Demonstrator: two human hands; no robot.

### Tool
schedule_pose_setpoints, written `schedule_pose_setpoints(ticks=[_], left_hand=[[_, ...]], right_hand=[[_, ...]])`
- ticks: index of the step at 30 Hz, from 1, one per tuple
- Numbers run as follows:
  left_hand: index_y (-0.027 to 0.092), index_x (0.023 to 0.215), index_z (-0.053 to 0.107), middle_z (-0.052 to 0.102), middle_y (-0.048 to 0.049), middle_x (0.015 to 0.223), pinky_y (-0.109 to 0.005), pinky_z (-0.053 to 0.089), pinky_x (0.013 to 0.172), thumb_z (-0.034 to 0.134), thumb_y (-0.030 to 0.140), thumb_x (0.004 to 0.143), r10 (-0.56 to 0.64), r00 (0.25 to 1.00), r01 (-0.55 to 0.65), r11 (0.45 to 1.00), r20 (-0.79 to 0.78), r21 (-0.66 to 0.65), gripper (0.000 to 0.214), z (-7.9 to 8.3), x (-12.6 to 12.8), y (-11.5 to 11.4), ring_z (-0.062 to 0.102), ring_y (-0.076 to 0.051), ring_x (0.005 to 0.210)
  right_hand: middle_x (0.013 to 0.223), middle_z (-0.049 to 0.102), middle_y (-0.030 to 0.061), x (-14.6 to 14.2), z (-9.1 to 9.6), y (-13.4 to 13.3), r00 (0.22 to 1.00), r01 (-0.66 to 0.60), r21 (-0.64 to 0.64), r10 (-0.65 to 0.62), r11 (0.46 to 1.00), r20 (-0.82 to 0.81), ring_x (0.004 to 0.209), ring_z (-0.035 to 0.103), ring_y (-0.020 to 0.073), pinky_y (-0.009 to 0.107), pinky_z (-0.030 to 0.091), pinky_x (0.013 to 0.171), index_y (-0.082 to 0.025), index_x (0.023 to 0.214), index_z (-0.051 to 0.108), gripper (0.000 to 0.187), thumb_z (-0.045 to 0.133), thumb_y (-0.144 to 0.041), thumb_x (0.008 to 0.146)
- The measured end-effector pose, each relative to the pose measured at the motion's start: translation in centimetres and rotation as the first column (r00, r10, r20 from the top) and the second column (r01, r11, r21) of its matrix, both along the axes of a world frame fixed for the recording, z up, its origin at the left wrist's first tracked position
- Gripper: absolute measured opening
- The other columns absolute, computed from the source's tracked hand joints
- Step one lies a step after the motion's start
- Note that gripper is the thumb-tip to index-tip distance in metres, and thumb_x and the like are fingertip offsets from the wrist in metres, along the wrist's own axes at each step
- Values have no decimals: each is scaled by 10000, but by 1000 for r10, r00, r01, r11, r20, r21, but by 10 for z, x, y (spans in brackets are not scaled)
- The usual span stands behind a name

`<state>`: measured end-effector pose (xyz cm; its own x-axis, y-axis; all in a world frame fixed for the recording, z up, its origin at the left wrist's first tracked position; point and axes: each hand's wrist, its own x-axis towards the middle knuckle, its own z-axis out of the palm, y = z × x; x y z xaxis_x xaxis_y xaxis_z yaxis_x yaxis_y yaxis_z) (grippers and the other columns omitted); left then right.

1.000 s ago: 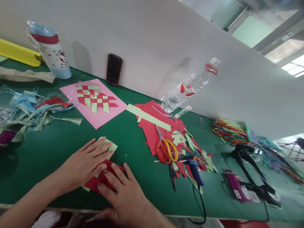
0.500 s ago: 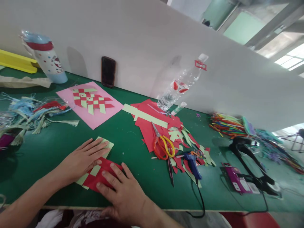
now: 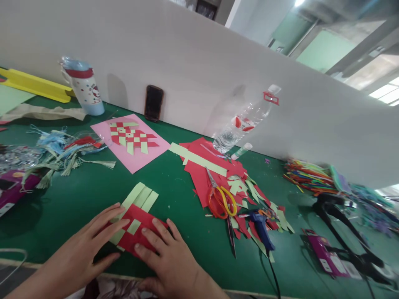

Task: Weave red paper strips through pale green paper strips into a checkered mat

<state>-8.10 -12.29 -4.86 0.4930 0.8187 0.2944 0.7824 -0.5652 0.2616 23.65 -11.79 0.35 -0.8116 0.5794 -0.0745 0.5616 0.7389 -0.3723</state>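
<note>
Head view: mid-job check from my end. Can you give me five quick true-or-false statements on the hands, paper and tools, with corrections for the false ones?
1. The right hand rests on the red paper. True.
2. The left hand is gripping the scissors. False: the scissors lie on the paper pile; the left hand is at the red paper.
3. Pale green strips stick out past the red paper. True.
4. The woven piece lies on a yellow sheet. False: the woven piece lies on a pink sheet.
5. The glue gun is blue. True.
</note>
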Motion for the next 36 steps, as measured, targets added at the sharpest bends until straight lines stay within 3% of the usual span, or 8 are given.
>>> schedule_pose_setpoints(ticks=[6,11,17,22,26,30,36], left_hand=[[324,1463,622,624,-53,1557,-278,594,1025,560,402,1046,-18,999,16,999,50,49,428,2,10,11,685,-234,1322],[304,1424,648,673,-56,1491,-292,585,1022,546,506,1059,-3,994,-13,989,109,146,430,3,7,6,664,-245,1333],[278,1295,728,793,-11,1233,-300,486,1075,507,341,1092,-47,999,37,952,25,304,306,5,11,-4,705,-199,1149],[274,1185,754,809,5,1170,-311,487,994,400,424,1133,-32,999,31,962,2,272,388,8,18,2,720,-186,1076],[268,1072,757,804,-7,1080,-367,490,950,413,300,1118,-72,997,75,960,-23,268,348,19,23,10,711,-219,1025],[269,999,759,797,-22,1099,-438,500,969,501,84,989,-100,987,125,970,-128,206,318,29,30,19,699,-265,1050],[242,1131,772,785,-61,1176,-406,542,973,538,-56,807,-91,972,102,994,-218,40,498,36,44,39,706,-269,1105]], right_hand=[[1683,467,48,0,7,3,1000,-8,-42,7,999,-5,1602,307,328,594,208,1314,-343,1627,407,695,412,-746,1061],[1651,510,54,-1,10,4,1000,-15,-3,15,1000,18,1584,333,315,576,245,1304,-340,1614,440,700,446,-751,1047],[1663,494,59,0,7,4,999,-25,-5,25,1000,47,1587,332,317,570,236,1307,-340,1622,416,698,474,-733,1048],[1625,545,61,0,16,14,998,-42,6,41,999,45,1575,363,334,595,274,1294,-328,1614,438,711,511,-733,1034],[1620,548,86,-11,30,37,996,74,83,-79,994,50,1604,314,301,539,322,1298,-234,1579,506,485,467,-424,1134],[1675,471,106,-31,35,71,994,46,120,-57,992,90,1624,268,304,508,331,1305,-156,1577,503,487,480,-205,1092],[1717,409,68,-55,35,111,987,-2,108,-16,994,163,1638,229,296,528,320,1309,-172,1585,492,501,490,-169,1084]])
